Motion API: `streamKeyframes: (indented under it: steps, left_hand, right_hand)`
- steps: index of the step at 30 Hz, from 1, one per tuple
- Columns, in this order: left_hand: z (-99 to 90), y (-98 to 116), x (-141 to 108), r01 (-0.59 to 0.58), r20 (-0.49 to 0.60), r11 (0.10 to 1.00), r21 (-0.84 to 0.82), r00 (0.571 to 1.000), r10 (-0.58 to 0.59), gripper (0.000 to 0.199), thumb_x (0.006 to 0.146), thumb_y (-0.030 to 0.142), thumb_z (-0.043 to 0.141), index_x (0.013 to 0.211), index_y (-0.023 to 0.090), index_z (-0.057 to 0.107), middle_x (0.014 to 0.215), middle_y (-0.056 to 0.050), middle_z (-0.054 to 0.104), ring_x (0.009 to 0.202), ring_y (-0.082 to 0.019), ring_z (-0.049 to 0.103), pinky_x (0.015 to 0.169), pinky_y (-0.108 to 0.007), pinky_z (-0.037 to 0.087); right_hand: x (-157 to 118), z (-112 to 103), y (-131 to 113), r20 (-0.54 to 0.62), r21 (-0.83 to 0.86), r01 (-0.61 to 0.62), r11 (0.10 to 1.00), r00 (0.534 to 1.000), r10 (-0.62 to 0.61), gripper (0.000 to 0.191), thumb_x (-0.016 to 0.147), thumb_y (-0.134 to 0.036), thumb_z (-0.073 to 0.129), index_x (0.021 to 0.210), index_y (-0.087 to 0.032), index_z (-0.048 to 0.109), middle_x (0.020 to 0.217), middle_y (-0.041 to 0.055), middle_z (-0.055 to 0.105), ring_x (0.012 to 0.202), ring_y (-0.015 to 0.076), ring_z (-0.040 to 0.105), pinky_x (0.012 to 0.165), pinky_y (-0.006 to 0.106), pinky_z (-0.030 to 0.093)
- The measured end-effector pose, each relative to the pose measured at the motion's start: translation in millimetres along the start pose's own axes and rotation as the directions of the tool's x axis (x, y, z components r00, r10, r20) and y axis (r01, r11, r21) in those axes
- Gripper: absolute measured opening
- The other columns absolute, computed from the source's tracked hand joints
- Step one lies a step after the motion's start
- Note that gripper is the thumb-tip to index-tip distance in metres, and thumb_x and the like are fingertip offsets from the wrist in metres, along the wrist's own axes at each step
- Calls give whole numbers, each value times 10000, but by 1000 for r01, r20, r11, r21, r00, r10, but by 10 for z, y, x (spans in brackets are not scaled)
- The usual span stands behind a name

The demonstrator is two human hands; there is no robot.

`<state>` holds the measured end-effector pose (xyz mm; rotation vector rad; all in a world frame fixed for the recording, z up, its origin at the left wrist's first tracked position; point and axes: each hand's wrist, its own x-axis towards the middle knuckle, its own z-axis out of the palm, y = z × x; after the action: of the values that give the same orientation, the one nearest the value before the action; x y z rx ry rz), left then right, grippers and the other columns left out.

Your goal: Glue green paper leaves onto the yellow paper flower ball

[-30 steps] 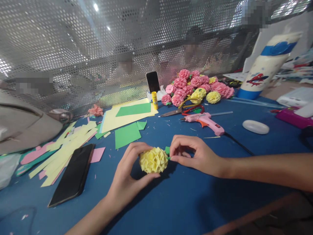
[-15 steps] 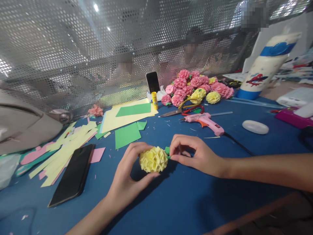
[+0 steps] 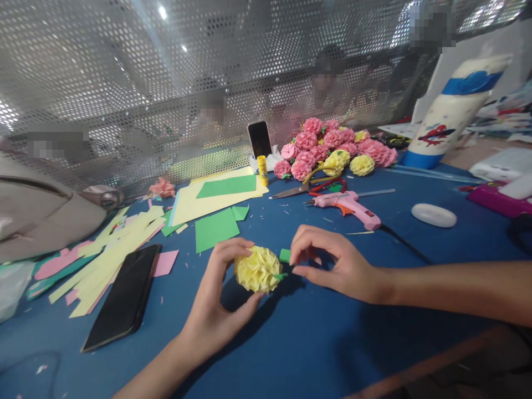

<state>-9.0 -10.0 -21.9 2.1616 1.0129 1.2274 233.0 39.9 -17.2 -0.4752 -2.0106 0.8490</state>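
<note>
A round yellow paper flower point(image 3: 257, 270) is held between the thumb and fingers of my left hand point(image 3: 220, 282), low over the blue table. From the flower's right side sticks a thin green paper piece point(image 3: 281, 276). Just right of it is my right hand point(image 3: 328, 257), its thumb and forefinger a little apart and off the flower, with nothing visible between them. A small green paper scrap point(image 3: 285, 255) lies by its fingertips; whether they touch it I cannot tell.
A pink glue gun point(image 3: 353, 208), scissors point(image 3: 291, 192) and a glue stick point(image 3: 262, 170) lie farther back, before a heap of pink paper flowers point(image 3: 306, 141). Left are a black phone point(image 3: 124, 296), yellow strips point(image 3: 103, 255) and green sheets point(image 3: 216, 229). A bottle point(image 3: 451, 119) stands right.
My right fingers have come off the green piece at the flower's side and moved slightly apart. The flower has turned and shifted a little left in my left hand.
</note>
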Motion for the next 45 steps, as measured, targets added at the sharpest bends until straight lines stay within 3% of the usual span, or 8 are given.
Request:
streamKeyframes:
  steps: [3, 9, 13, 45]
  left_hand:
    - [9, 5, -6, 0, 12, 999, -49, 1000, 1, 454, 857, 83, 641, 1225, 254, 437, 1280, -107, 452, 1222, -249, 489, 1018, -430, 437]
    - [7, 0, -17, -34, 9, 998, -49, 999, 35, 455, 846, 36, 612, 1205, 256, 441, 1277, -117, 456, 1226, -277, 489, 1011, -491, 428]
    - [7, -14, -19, -41, 11, 998, -39, 999, 41, 455, 844, 25, 605, 1204, 252, 447, 1281, -123, 458, 1234, -278, 468, 1003, -483, 430]
    - [-6, 28, -27, -16, 65, 999, -36, 998, 18, 440, 862, 45, 586, 1216, 262, 442, 1296, -130, 446, 1253, -284, 451, 1024, -504, 423]
  right_hand:
    - [-7, -3, 2, 4, -20, 64, 998, 998, -64, 71, 885, -147, 666, 935, -183, 630, 870, 12, 599, 751, 108, 513, 610, 226, 415]
    - [-26, -17, -33, 81, -95, 274, 957, 960, -267, 159, 904, -185, 665, 1060, -170, 640, 942, 49, 633, 922, 152, 560, 853, 307, 447]
    - [-26, -13, -60, 100, -141, 340, 930, 939, -328, 153, 930, -213, 634, 1073, -157, 641, 927, 51, 623, 912, 147, 562, 857, 307, 440]
    - [5, -3, -53, 140, -134, 332, 934, 939, -314, 95, 966, -222, 567, 1007, -175, 639, 883, 45, 626, 861, 155, 574, 812, 327, 430]
